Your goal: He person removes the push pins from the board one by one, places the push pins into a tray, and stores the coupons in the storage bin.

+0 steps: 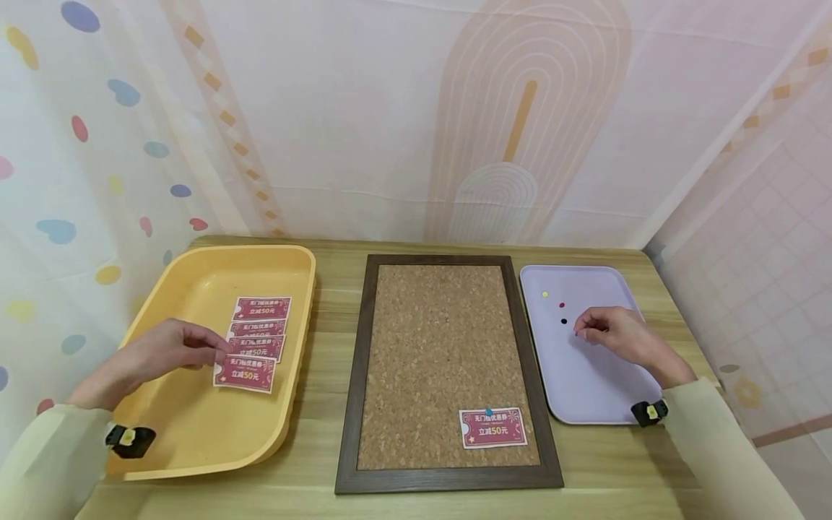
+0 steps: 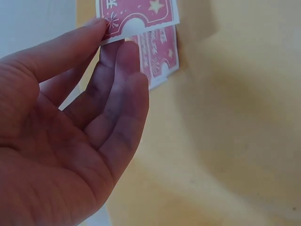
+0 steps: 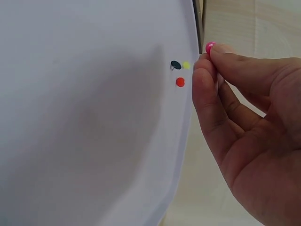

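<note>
My left hand (image 1: pixel 162 354) pinches the edge of a red printed paper coupon (image 1: pixel 244 374) between thumb and index finger, above the yellow tray (image 1: pixel 188 455). Beneath and behind it lie 3 similar coupons (image 1: pixel 263 308), partly overlapping. Over the lilac tray (image 1: pixel 585 404), my right hand (image 1: pixel 624 336) pinches a thumbtack with a pink head (image 3: pixel 210 47); its point is hidden by the fingers. On that tray lie a yellow thumbtack (image 1: pixel 544 294), a red thumbtack (image 1: pixel 562 305) and a black thumbtack (image 1: pixel 564 321).
Between the trays lies a cork board (image 1: pixel 442 347) in a dark wooden frame. Near its lower right corner, a coupon (image 1: pixel 492 431) is held by a blue thumbtack (image 1: pixel 489 412). Everything stands on a wood-grain table (image 1: pixel 325 433), with a patterned curtain (image 1: pixel 364 144) behind.
</note>
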A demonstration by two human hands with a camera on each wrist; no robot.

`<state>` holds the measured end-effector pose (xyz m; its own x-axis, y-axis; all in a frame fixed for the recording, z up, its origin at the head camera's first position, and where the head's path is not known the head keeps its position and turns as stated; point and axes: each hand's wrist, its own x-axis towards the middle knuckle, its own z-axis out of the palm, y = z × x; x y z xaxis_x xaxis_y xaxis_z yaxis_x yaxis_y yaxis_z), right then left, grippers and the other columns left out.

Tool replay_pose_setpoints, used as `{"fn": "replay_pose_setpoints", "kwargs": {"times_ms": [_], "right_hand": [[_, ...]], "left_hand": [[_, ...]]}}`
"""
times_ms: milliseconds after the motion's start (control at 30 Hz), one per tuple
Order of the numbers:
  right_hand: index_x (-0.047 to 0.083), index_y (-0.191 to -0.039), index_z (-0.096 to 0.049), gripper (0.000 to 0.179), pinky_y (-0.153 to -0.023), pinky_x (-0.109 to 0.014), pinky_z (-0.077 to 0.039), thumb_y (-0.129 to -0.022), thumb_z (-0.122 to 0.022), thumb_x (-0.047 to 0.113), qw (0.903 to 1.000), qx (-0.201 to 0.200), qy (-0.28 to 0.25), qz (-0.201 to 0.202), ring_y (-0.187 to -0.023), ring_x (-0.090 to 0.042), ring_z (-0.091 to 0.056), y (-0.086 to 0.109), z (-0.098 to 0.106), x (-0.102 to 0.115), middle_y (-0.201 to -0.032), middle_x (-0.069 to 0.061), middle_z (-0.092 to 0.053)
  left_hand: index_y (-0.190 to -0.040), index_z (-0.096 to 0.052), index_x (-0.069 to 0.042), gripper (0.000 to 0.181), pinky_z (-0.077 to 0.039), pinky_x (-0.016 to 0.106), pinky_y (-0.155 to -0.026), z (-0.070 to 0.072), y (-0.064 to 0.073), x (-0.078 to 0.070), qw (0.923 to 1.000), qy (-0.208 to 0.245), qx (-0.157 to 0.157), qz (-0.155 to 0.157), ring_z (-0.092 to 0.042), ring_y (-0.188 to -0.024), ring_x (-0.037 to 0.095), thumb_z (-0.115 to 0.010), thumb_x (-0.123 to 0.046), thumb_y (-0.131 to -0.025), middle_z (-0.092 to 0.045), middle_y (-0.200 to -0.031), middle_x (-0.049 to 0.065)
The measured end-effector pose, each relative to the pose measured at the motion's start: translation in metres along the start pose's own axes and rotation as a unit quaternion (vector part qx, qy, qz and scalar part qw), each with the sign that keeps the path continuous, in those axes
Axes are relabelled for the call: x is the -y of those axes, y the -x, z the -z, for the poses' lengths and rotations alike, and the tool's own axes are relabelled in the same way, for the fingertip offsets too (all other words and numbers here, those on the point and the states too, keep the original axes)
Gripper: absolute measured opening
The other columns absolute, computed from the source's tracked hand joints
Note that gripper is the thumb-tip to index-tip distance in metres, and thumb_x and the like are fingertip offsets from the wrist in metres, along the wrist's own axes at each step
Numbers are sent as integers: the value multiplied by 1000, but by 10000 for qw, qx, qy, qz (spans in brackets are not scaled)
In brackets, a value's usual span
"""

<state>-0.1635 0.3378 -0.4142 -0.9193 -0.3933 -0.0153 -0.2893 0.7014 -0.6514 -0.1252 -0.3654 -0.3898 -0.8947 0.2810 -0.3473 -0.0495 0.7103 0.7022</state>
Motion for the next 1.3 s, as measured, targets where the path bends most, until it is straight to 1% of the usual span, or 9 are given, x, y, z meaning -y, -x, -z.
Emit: {"fn": "replay_pose_setpoints", "kwargs": {"times_ms": [233,333,467,567,867,967,1100,1200,1300], "right_hand": [[2,-91,-71,13,-68,-22,-49,-92,-67,-11,9998,137,-2,129,-77,-8,-56,-3,-2,-7,-86,-2,-68],[3,-91,-71,17,-69,-21,-49,-91,-66,-13,9997,187,-12,173,-78,-7,-56,-4,-3,-10,-86,-1,-68],[1,-90,-71,16,-71,-20,-49,-90,-67,-13,9994,268,-71,198,-79,-5,-57,-6,-5,-13,-86,-2,-69],[1,-90,-72,15,-71,-20,-49,-90,-67,-13,9994,303,-99,149,-79,-5,-57,-6,-6,-13,-85,-2,-69],[3,-90,-72,9,-70,-21,-47,-91,-72,-6,9996,269,-7,-116,-78,-7,-56,-7,-9,-13,-84,-1,-68],[4,-90,-72,9,-70,-21,-47,-91,-71,-6,9995,255,80,-188,-78,-8,-56,-7,-10,-15,-84,-1,-67],[4,-90,-72,10,-70,-22,-47,-92,-71,-6,9992,245,171,-279,-78,-10,-56,-8,-11,-16,-84,0,-66],[4,-91,-72,10,-70,-22,-47,-91,-70,-6,9992,251,180,-249,-79,-12,-56,-8,-11,-15,-84,0,-67],[5,-91,-72,11,-71,-23,-47,-91,-71,-6,9994,237,200,-161,-79,-12,-57,-8,-10,-13,-85,0,-67]], "left_hand": [[-115,-72,10,25,-59,29,-78,3,-8,13,9993,195,231,228,-66,-87,12,-69,-10,-99,-75,-107,12],[-115,-72,10,26,-59,29,-78,4,-9,18,9987,248,289,325,-66,-87,13,-69,-11,-100,-75,-107,12],[-114,-73,8,25,-59,28,-78,5,-10,23,9978,283,328,508,-67,-88,15,-69,-12,-100,-75,-107,11],[-114,-72,9,26,-58,26,-78,6,-11,27,9973,240,329,616,-67,-88,16,-70,-12,-99,-75,-106,11],[-114,-71,12,26,-58,26,-77,6,-12,31,9968,254,349,674,-67,-86,16,-69,-9,-99,-75,-106,13],[-113,-72,11,26,-58,25,-77,7,-12,33,9969,183,293,712,-67,-86,16,-70,-10,-99,-75,-105,13],[-113,-71,12,25,-59,26,-78,10,-9,34,9976,56,187,657,-68,-87,17,-69,-8,-99,-75,-106,15],[-115,-71,12,26,-59,26,-78,12,-5,33,9980,-50,81,620,-68,-89,17,-69,-8,-99,-74,-109,17],[-119,-69,11,33,-59,26,-77,14,0,28,9979,-333,-132,544,-65,-90,18,-71,-14,-99,-72,-112,17]]}}
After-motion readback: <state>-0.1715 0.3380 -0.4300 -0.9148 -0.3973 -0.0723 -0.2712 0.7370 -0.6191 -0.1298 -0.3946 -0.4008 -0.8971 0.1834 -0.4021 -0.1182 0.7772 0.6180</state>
